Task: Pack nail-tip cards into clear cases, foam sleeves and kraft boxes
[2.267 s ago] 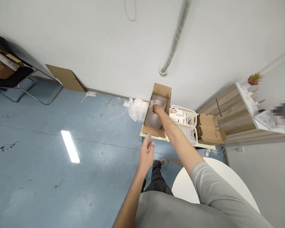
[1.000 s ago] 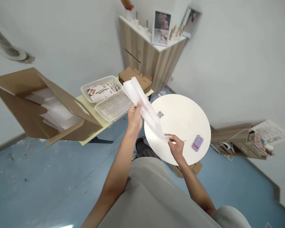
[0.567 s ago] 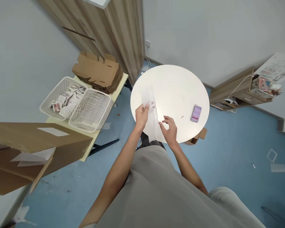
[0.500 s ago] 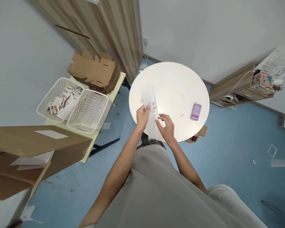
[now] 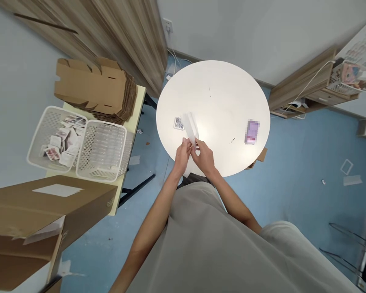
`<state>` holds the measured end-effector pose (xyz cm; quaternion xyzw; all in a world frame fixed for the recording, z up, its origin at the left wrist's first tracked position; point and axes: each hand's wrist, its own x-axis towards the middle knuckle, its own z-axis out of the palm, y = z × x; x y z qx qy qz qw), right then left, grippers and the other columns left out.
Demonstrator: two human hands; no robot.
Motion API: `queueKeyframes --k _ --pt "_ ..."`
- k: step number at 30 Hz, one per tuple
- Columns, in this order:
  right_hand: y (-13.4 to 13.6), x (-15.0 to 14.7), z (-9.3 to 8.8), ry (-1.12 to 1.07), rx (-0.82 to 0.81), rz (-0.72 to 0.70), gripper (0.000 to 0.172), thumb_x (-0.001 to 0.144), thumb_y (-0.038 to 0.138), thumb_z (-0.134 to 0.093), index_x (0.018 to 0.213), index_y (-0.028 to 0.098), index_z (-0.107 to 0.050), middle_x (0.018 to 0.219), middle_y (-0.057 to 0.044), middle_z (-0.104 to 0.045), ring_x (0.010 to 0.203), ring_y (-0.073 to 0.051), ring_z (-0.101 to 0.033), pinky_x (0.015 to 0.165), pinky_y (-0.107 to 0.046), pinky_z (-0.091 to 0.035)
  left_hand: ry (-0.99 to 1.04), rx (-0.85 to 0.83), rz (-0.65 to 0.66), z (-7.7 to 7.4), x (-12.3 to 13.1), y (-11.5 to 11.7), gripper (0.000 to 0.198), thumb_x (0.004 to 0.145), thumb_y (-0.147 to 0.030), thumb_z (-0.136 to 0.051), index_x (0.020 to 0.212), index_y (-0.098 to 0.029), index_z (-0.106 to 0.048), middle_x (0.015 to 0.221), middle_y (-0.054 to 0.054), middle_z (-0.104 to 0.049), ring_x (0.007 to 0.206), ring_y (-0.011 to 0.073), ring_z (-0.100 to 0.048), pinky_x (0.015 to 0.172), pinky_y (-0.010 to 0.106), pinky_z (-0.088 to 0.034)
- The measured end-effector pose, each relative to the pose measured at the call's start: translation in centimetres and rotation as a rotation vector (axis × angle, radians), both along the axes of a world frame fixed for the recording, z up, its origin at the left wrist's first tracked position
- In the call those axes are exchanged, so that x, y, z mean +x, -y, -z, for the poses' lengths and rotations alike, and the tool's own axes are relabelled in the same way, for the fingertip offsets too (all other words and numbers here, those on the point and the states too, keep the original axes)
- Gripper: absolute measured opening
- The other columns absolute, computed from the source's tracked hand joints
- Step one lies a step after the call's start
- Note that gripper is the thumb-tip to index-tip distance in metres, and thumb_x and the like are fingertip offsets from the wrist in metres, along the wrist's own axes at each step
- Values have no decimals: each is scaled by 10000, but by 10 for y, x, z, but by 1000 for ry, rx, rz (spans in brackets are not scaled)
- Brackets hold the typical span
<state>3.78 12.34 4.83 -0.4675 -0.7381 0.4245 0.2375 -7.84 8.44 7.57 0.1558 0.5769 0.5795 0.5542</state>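
A thin, whitish, translucent sheet [image 5: 189, 124] is bent between my two hands over the near edge of the round white table [image 5: 213, 77]. My left hand [image 5: 182, 156] has its fingers closed on the sheet's near left part. Close against it, my right hand [image 5: 204, 156] pinches the sheet from the right side. Some of the sheet is hidden behind the fingers. Just beyond my left hand a small pale pack with dark shapes [image 5: 179, 123] lies flat on the table. Far to the right on the tabletop rests a purple item [image 5: 252, 131], blurred out by pixelation.
On the left, a pale yellow table [image 5: 137, 106] bears a stack of flat cardboard boxes [image 5: 91, 87] and two white baskets, one with small packets [image 5: 62, 142], one with clear plastic pieces [image 5: 105, 144]. A large open carton [image 5: 88, 211] stands nearer. A wooden shelf unit [image 5: 305, 89] lies right.
The sheet has been folded or bent into a smaller shape, and both hands have come together on it. The small pack beside it is now uncovered. The camera view has shifted.
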Motion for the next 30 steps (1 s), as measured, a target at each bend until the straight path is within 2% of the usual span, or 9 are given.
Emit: queueKeyframes --k 3,6,9,11,15,19,24,28,30 --pt "-7 -1 -1 -79 -104 47 506 1128 651 -508 1239 251 -796 1164 -104 -793 1036 -246 -748 934 -409 -673 -40 -44 1 9 -7 -3 695 1058 -794 -498 1343 -226 -780 1374 133 -797 1399 324 -693 1191 467 -546" --pt "-14 -2 -1 -157 -224 96 542 1071 730 -574 957 247 -793 997 -69 -772 929 -230 -712 820 -364 -629 -42 -98 73 23 -20 -9 641 1021 -768 -611 1317 -226 -782 1361 120 -807 1386 323 -695 1208 468 -523" --pt "-18 -5 3 -178 -298 148 574 1032 763 -617 818 242 -726 898 -49 -724 858 -213 -659 761 -340 -565 182 -168 241 38 -35 -16 682 986 -834 -619 1232 -225 -800 1320 130 -819 1361 333 -702 1144 442 -558" --pt "-19 -7 6 -176 -322 173 597 1016 781 -624 773 240 -685 861 -38 -693 826 -200 -623 743 -330 -531 322 -206 296 48 -41 -19 646 942 -822 -707 1170 -226 -809 1267 132 -830 1296 325 -729 1058 405 -595" --pt "-22 -10 12 -209 -363 195 607 1005 810 -607 813 239 -686 883 -25 -685 826 -182 -599 739 -310 -505 403 -212 207 68 -43 -23 475 801 -573 -981 1065 -217 -810 1167 92 -843 1092 245 -771 885 310 -615" --pt "-26 -10 21 -250 -386 223 631 1024 830 -536 935 238 -736 941 -30 -716 833 -175 -614 767 -311 -520 394 -223 68 80 -42 -30 437 738 -431 -1043 1020 -201 -801 1070 65 -842 932 189 -763 814 286 -617" --pt "-31 -8 37 -185 -400 280 670 1032 845 -497 951 233 -759 870 -23 -714 795 -178 -625 766 -315 -566 272 -271 0 92 -45 -42 467 712 -461 -1050 949 -192 -751 920 52 -800 886 197 -757 835 319 -619" --pt "-47 1 52 -170 -439 388 694 1051 843 -441 1079 230 -765 1018 -70 -779 839 -198 -723 756 -335 -629 60 -311 -16 107 -58 -58 450 762 -532 -987 928 -214 -715 873 33 -765 866 187 -740 785 306 -600" --pt "-59 11 61 -116 -426 445 709 1068 843 -387 1084 230 -745 1036 -78 -781 851 -203 -736 740 -335 -634 -50 -344 -16 116 -67 -69 453 767 -553 -966 915 -213 -706 830 21 -734 816 174 -711 728 289 -574"
